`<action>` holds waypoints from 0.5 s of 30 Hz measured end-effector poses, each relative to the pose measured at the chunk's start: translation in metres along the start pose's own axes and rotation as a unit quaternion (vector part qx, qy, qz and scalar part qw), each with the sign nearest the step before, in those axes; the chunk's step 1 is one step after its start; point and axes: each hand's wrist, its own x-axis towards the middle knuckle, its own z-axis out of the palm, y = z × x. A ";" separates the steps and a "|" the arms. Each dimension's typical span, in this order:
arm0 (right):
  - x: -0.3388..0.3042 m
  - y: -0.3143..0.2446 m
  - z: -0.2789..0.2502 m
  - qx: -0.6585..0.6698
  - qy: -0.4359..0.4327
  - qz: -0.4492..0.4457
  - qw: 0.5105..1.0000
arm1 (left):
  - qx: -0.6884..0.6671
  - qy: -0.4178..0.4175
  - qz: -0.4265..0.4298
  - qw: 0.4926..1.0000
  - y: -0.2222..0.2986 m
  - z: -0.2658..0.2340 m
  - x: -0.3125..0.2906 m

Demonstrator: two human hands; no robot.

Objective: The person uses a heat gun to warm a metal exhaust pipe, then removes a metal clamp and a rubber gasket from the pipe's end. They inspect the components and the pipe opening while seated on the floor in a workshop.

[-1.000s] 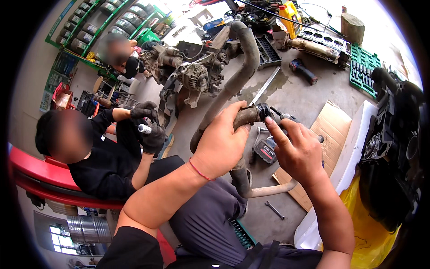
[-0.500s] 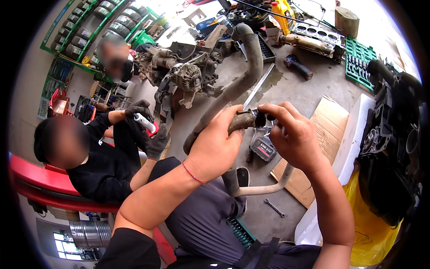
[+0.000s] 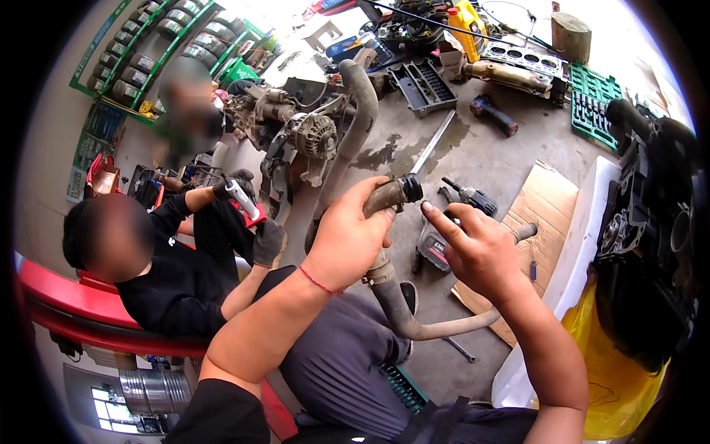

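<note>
My left hand (image 3: 336, 240) is wrapped round a branch of a dusty grey-brown rubber hose (image 3: 360, 111), just behind its black open end (image 3: 408, 189). The hose's long arm rises past my hand toward the engine. Below, another bent branch (image 3: 399, 314) with a clamp (image 3: 379, 271) curves away to the right, behind my right forearm. My right hand (image 3: 477, 248) is apart from the black end, a little to its right. Its index finger stretches toward that end while the other fingers curl; I see nothing held in it.
To the left sits a gloved co-worker (image 3: 177, 259) holding a white-and-red dispensing gun (image 3: 242, 201). Beyond the hose stands a dirty engine (image 3: 307, 133). On the floor are a cordless tool (image 3: 494, 115), a black tray (image 3: 423, 85), a wrench (image 3: 460, 350) and cardboard (image 3: 547, 207).
My right fingers have come off the hose end and moved slightly down. The hose has turned in my left hand: its upper arm shifted left, its lower branch down and right.
</note>
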 end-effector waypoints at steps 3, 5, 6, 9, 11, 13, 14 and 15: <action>-0.001 -0.027 0.003 0.576 0.005 0.378 0.725 | -0.015 0.004 0.010 1.000 0.001 0.003 0.000; 0.004 -0.027 -0.005 0.768 -0.033 0.388 0.509 | -0.036 0.006 0.017 0.999 0.002 0.007 -0.001; 0.007 -0.027 -0.008 0.841 -0.049 0.379 0.383 | -0.036 0.007 0.014 0.999 0.004 0.006 -0.003; 0.014 -0.032 0.000 0.880 -0.029 0.323 0.346 | -0.047 -0.008 0.005 0.999 0.010 0.008 -0.005; 0.019 -0.033 0.005 0.900 -0.028 0.296 0.318 | -0.051 -0.004 0.008 0.999 0.010 0.006 -0.004; 0.016 -0.036 0.005 0.909 -0.020 0.291 0.299 | -0.053 0.004 0.007 0.999 0.006 0.006 -0.004; 0.016 -0.038 0.006 0.913 -0.017 0.289 0.289 | -0.036 0.007 0.015 0.999 0.006 0.006 -0.004; 0.017 -0.040 0.003 0.913 -0.005 0.291 0.286 | -0.019 0.009 0.022 1.000 0.007 0.007 -0.004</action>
